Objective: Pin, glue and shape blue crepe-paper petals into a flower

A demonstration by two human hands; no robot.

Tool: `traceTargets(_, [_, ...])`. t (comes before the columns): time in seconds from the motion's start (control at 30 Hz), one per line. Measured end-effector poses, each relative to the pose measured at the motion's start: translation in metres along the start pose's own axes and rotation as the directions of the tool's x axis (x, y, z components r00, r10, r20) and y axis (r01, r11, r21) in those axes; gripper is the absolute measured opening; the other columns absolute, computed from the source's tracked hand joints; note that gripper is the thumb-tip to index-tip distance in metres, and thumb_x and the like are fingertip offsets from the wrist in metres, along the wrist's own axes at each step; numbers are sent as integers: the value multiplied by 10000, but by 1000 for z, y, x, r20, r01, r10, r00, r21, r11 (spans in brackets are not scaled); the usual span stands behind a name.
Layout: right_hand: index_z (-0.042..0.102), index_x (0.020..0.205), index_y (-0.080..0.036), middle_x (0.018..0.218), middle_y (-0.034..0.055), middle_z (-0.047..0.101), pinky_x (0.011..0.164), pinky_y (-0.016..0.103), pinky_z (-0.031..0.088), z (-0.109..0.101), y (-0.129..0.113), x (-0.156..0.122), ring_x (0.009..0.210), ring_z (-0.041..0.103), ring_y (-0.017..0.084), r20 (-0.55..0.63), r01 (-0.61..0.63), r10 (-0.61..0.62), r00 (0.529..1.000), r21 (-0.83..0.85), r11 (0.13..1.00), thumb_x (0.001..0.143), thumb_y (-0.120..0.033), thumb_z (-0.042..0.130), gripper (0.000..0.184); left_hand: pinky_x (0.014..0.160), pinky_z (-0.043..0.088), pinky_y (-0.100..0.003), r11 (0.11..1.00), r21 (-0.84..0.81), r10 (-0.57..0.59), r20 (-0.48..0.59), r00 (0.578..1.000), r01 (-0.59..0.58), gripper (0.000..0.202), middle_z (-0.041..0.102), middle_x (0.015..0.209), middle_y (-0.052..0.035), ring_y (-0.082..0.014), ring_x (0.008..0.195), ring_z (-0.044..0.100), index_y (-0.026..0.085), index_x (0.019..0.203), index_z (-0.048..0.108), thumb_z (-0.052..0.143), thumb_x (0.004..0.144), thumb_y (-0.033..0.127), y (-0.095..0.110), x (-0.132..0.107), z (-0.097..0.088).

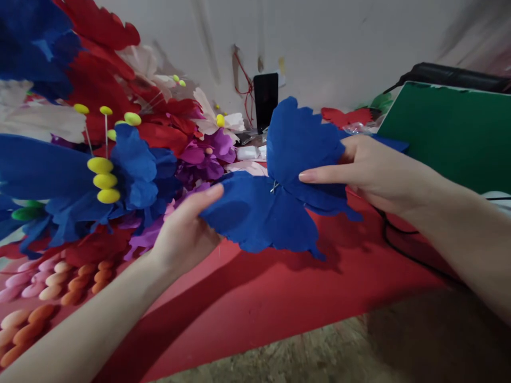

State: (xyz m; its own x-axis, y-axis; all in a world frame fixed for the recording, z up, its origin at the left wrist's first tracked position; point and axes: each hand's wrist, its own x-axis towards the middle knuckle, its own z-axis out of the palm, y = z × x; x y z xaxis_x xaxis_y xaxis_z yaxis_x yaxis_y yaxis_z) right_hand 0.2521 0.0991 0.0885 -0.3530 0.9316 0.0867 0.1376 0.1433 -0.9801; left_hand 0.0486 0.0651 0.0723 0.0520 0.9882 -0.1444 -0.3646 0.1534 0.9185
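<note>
I am holding a bright blue butterfly shape of thin, scallop-edged, cloth-like sheet in the air over a red-covered desk, where its shadow is falling. My left hand is grasping the outer edge of the lower-left wing, the thumb lying on top and the other fingers largely hidden beneath. My right hand is grasping the right-hand wings, the thumb pressing their face while the other fingers are mostly hiding behind. I am probably gripping from opposite sides to spread the limp sheet, leaving the crossed, silvery wire ends at its centre uncovered.

On the left, a larger blue butterfly is bearing three stacked yellow oval pieces along its middle. Nearer me, short rows of pink, peach and orange oval pieces are lying on the desk, seemingly sorted by colour for easy picking. A flat, dark green panel is standing tilted on the right, apart from the held wings.
</note>
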Motion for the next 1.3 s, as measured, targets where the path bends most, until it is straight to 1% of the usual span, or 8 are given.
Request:
traceTargets(0.07, [665, 737, -201, 749, -21, 647, 604, 177, 544, 0, -1, -1, 655, 617, 103, 30, -12, 13, 999, -36, 999, 617, -280, 686, 145, 471, 471, -237, 995, 74, -82, 146, 986, 72, 87, 646, 504, 1, -148, 473, 605, 142, 596, 675, 609, 594, 199, 1, 0, -5])
traceTargets(0.17, [659, 732, -206, 734, -32, 644, 596, 162, 537, -2, -2, -1, 653, 617, 96, 95, -22, 29, 995, -77, 997, 631, -283, 673, 128, 575, 509, -281, 967, 207, -220, 380, 899, 149, 94, 687, 609, -11, -199, 618, 654, 172, 622, 683, 670, 548, 229, 4, 1, -19])
traceTargets(0.37, [643, 746, -195, 778, -22, 645, 606, 190, 531, -8, -2, 0, 680, 615, 107, 245, -7, 59, 968, -208, 978, 640, -320, 654, 164, 752, 493, -400, 908, 379, -379, 566, 732, 177, 504, 717, 764, -103, -304, 815, 653, 135, 817, 708, 705, 482, 511, 10, 9, -30])
traceTargets(0.47, [650, 787, -189, 814, -18, 641, 664, 219, 527, -2, 2, 2, 732, 608, 115, 186, 7, 55, 981, -316, 949, 616, -320, 663, 216, 775, 486, -327, 895, 444, -271, 460, 845, 45, 314, 721, 805, -78, -229, 796, 662, 167, 789, 717, 631, 635, 426, 0, 13, -21])
traceTargets(0.6, [652, 867, -178, 882, 6, 633, 695, 256, 524, 9, 9, 4, 820, 603, 158, 85, -45, 86, 993, -408, 912, 586, -327, 682, 319, 759, 483, -268, 846, 533, -222, 355, 908, -2, 77, 727, 752, -24, -177, 717, 665, 217, 672, 719, 645, 670, 242, -19, 13, -14])
traceTargets(0.87, [660, 759, -166, 823, 6, 640, 608, 207, 514, 20, 16, 2, 733, 605, 124, 72, 120, -99, 992, -387, 914, 660, -329, 641, 191, 666, 521, -276, 899, 431, -219, 306, 927, 70, 138, 707, 613, -14, -179, 622, 660, 218, 643, 720, 605, 719, 204, -29, 0, -5])
traceTargets(1.07, [647, 742, -167, 747, 3, 646, 479, 187, 515, 20, 10, -1, 597, 607, 113, 113, -35, 58, 992, -200, 979, 638, -311, 663, 179, 689, 527, -299, 925, 379, -131, 275, 952, 18, 125, 699, 586, -18, -192, 635, 662, 223, 620, 721, 627, 703, 213, -27, -4, -3])
traceTargets(1.3, [626, 903, -222, 715, -34, 638, 528, 188, 540, 19, 10, 1, 616, 608, 101, 149, -47, 61, 987, -91, 995, 573, -202, 706, 340, 453, 439, -207, 901, 425, 4, 191, 982, -86, 184, 666, 522, 19, -116, 462, 570, 236, 499, 692, 653, 678, 231, -23, -4, -7])
